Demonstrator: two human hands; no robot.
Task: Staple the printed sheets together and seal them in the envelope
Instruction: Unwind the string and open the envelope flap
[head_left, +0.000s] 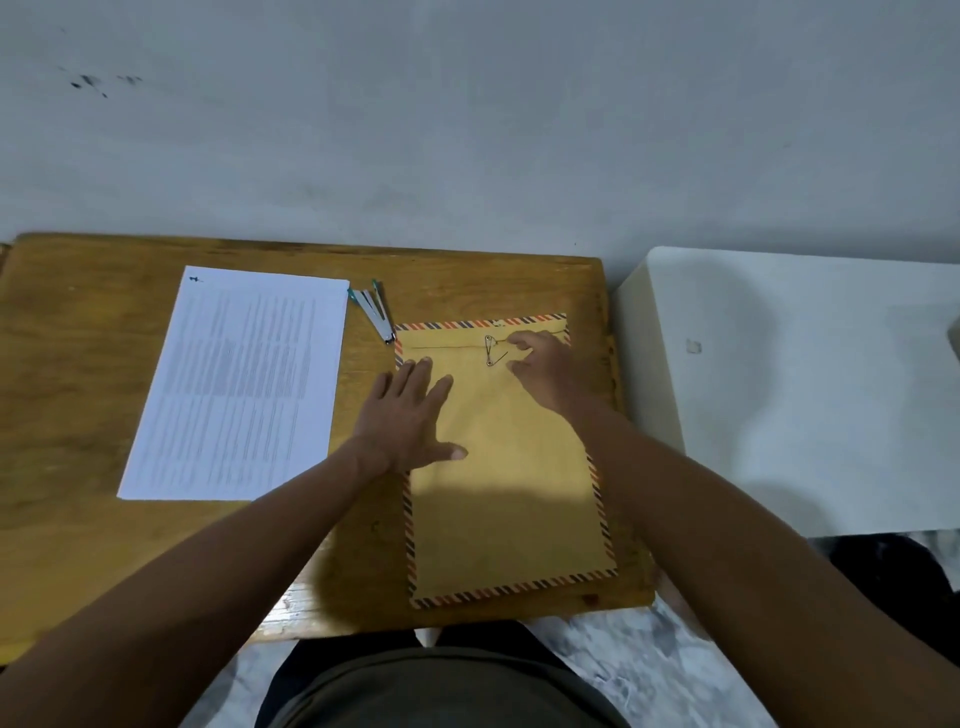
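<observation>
So the left hand (410, 415) lies flat and open on the envelope (506, 467) to pin it down, right hand (540, 366) pinching its string tie (496, 349), while the printed sheets (239, 384) and stapler (375, 312) wait beside it.

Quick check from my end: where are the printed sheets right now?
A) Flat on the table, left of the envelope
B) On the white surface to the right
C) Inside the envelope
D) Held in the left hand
A: the printed sheets lie flat on the table, left of the envelope, while both hands, the left hand and the right hand, are on the envelope.
</observation>
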